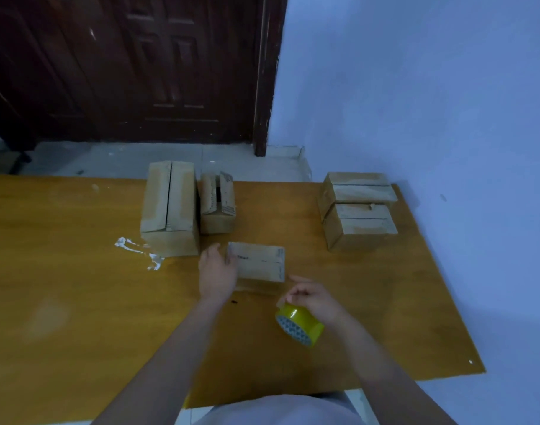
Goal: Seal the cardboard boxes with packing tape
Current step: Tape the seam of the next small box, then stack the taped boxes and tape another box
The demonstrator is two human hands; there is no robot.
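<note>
Right hand (313,297) grip is curling round the yellow tape roll (299,325); small cardboard box (259,262) is lying just ahead-left, long axis crosswise. Left hand (216,271), fingers relaxed, is touching its left end.

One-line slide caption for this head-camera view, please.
Left hand steadies a small cardboard box on the yellow table while the right hand holds a yellow tape roll.

A wide bare stretch of the tabletop (63,302) lies at the near left. Farther back, a tall box (170,210) and a smaller open box (218,204) stand touching, blocking the middle. Two boxes (357,210) crowd the far right, close to the wall (446,118). An open lane runs between the two groups.
</note>
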